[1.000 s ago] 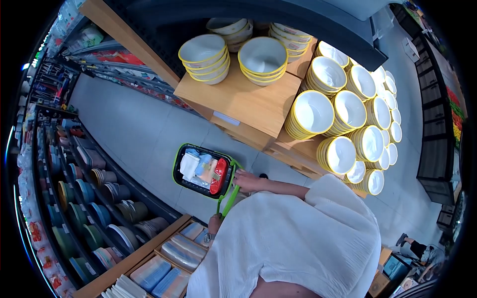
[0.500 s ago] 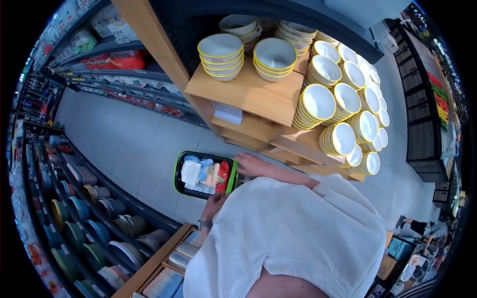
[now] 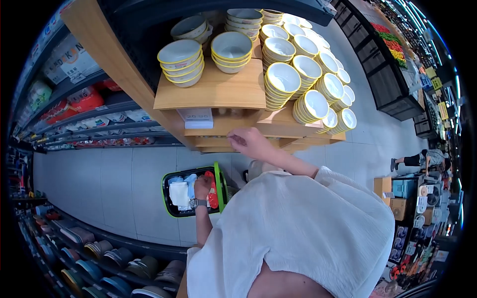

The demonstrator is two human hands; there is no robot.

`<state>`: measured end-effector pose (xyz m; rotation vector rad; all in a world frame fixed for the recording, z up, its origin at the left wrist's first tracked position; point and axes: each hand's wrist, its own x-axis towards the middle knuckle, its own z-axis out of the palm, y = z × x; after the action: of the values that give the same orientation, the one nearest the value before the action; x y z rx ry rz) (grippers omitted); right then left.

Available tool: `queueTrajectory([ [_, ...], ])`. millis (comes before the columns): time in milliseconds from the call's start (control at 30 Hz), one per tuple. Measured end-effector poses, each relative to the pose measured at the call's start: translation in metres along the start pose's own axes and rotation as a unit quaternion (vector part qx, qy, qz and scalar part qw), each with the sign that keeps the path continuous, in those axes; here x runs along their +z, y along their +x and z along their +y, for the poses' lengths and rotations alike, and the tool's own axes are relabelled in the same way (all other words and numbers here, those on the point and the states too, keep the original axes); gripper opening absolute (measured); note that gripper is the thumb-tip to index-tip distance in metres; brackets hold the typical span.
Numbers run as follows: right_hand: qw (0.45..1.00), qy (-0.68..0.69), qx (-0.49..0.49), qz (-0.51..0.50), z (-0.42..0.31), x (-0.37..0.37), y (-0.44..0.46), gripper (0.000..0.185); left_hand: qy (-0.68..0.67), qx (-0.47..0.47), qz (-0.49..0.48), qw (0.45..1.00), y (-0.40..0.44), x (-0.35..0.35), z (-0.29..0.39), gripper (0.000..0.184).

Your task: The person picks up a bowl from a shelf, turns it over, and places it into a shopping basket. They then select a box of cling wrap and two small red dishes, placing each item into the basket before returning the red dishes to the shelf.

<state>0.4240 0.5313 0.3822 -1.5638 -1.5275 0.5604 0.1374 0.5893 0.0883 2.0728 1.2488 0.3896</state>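
Observation:
A black shopping basket with a bright green rim [image 3: 165, 192] stands on the floor in front of me. Inside lie a white package [image 3: 179, 194], some light blue pieces [image 3: 191, 181] and a red item [image 3: 212, 196]. My left hand [image 3: 202, 186], with a watch on its wrist, reaches down into the basket between the blue and the red things; its fingertips are hidden. Raised in front of the wooden display's lower shelves is my right hand [image 3: 243, 139]. Its fingers are curled in, and nothing shows in them. The green handle [image 3: 221, 186] stands along the basket's near side.
Yellow-rimmed white bowls [image 3: 283, 78] are stacked on the wooden display [image 3: 213, 92]. A price card [image 3: 197, 118] hangs below its top. Shelves of packaged goods [image 3: 85, 100] line the left, and bowls and pots [image 3: 118, 257] the lower left. Another person [image 3: 420, 159] is far right.
My left hand has moved from the basket's near edge into it. My right hand has left the basket's rim and risen toward the display. The view has turned, shifting the bowls left.

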Motion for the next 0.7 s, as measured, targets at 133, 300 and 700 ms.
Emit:
queueTrajectory([
  [133, 0.999, 0.002, 0.005, 0.051, -0.005, -0.030, 0.002, 0.011, -0.072, 0.002, 0.018, 0.997, 0.005, -0.020, 0.023, 0.020],
  [300, 0.994, 0.043, -0.012, 0.096, -0.001, -0.070, 0.014, 0.010, -0.157, -0.064, 0.080, 0.982, 0.012, -0.071, 0.115, 0.025],
  [700, 0.988, 0.090, -0.099, 0.080, 0.022, -0.148, 0.015, 0.008, -0.106, -0.367, -0.008, 0.924, -0.051, 0.011, 0.097, 0.060],
])
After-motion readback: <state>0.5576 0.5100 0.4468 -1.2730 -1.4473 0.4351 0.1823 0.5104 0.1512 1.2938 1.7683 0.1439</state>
